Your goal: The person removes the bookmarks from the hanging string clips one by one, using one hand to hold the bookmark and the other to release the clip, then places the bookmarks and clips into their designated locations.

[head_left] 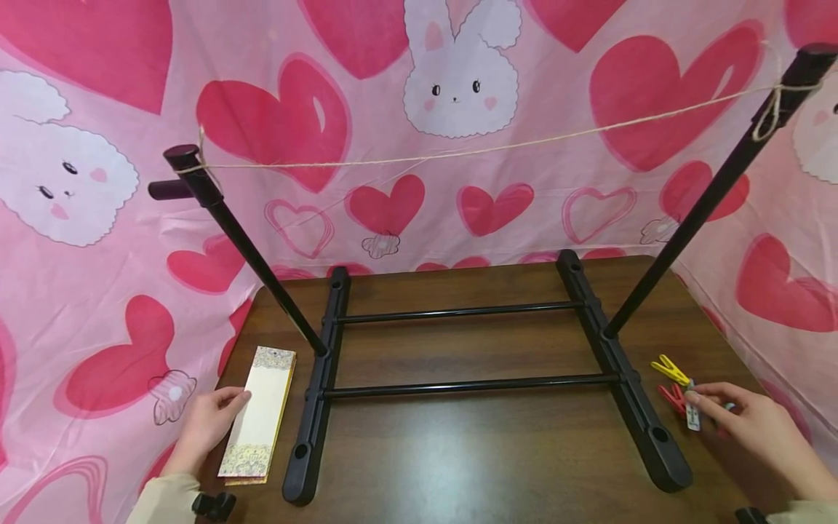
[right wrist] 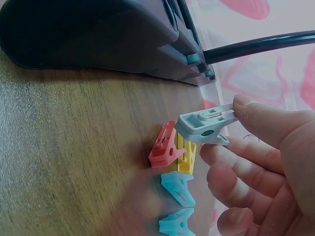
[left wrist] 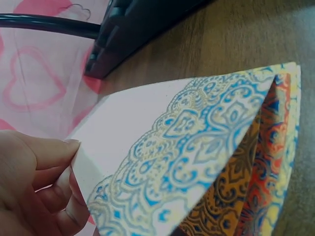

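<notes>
At the left of the table lies a small stack of long patterned cards. My left hand pinches the edge of the top one, a white card with a blue and gold lace border; its near end is raised off orange, red and yellow patterned cards. At the far right my right hand holds a grey clothespin between thumb and fingers. Below it on the table lie a red clothespin, a yellow clothespin and blue clothespins.
A black frame stands on the brown wooden table between my hands, with one post at left and another at right. A thin string is tied between the post tops. Pink heart-patterned cloth surrounds the table.
</notes>
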### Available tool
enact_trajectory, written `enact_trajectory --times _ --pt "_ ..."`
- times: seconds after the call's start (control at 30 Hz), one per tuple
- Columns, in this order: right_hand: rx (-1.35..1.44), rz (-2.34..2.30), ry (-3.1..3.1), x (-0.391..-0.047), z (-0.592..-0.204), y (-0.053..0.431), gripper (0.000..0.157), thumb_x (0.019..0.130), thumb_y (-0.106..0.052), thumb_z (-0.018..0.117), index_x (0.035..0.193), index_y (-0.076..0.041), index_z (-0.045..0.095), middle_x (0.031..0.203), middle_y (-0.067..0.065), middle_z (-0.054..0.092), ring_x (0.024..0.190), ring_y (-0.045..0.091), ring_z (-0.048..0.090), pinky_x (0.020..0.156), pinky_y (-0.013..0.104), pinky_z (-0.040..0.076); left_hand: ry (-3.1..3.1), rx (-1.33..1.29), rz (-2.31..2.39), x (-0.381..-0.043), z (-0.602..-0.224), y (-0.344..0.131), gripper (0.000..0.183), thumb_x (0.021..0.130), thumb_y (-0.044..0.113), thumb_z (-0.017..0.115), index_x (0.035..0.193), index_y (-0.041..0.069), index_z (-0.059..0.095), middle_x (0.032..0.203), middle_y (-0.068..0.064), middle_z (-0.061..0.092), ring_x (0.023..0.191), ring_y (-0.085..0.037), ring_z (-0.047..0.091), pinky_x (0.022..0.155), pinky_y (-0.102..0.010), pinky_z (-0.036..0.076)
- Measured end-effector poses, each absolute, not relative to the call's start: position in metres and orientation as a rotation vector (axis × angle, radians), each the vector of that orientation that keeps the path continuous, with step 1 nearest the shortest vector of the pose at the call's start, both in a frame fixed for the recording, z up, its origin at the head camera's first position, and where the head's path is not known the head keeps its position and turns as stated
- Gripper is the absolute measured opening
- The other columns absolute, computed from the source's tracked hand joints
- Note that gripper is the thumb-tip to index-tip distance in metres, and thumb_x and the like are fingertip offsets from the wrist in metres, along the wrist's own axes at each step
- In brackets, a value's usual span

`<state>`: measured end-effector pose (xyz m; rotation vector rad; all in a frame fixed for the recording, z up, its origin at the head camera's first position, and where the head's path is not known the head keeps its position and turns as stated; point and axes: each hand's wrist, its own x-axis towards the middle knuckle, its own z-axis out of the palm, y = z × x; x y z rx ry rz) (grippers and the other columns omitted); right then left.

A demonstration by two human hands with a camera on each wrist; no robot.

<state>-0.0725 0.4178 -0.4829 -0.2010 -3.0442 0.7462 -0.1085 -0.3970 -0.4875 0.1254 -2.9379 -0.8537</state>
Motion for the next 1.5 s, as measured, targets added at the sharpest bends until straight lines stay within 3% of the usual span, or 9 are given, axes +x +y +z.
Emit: enact_trajectory --times 0.17,0.57,0.9,1.5 --pt "-0.191 0.741 -3.060 -0.073 -0.482 0.419 0.047 0.104 -0.039 0.063 0.121 0.005 0.069 0.076 0.001 0.065 0.062 0.001 0.046 0.052 0.027 0.039 -2.955 0.146 -0.867 -0.110 -0.491 -0.398 0.026 0.097 0.012 0.070 0.106 -0.012 0.072 0.093 -0.022 0.075 0.080 -0.023 0.066 0.068 -0.032 0.052" --pt "-0.180 0.707 -3.126 -0.073 -0.484 0.422 0.049 0.104 -0.043 0.063 0.116 0.004 0.071 0.073 -0.001 0.065 0.062 0.005 0.051 0.054 0.028 0.040 -3.014 0.241 -0.887 -0.113 -0.493 -0.399 0.031 0.098 0.016 0.070 0.111 -0.013 0.069 0.087 -0.015 0.074 0.074 -0.017 0.062 0.063 -0.029 0.049" --pt "-0.179 0.616 -3.202 -0.073 -0.484 0.430 0.048 0.100 -0.044 0.068 0.101 0.004 0.073 0.081 0.005 0.070 0.070 0.015 0.057 0.058 0.032 0.046 -3.038 0.267 -0.867 -0.113 -0.494 -0.400 0.030 0.097 0.015 0.070 0.110 -0.012 0.068 0.087 -0.016 0.073 0.076 -0.023 0.065 0.067 -0.034 0.052" --pt "-0.194 0.641 -3.261 -0.071 -0.485 0.431 0.050 0.101 -0.044 0.067 0.103 0.006 0.071 0.080 0.002 0.068 0.071 0.016 0.057 0.056 0.030 0.045 -3.008 0.261 -0.896 -0.113 -0.496 -0.399 0.026 0.097 0.012 0.069 0.111 -0.010 0.068 0.089 -0.015 0.073 0.077 -0.021 0.066 0.067 -0.030 0.050"
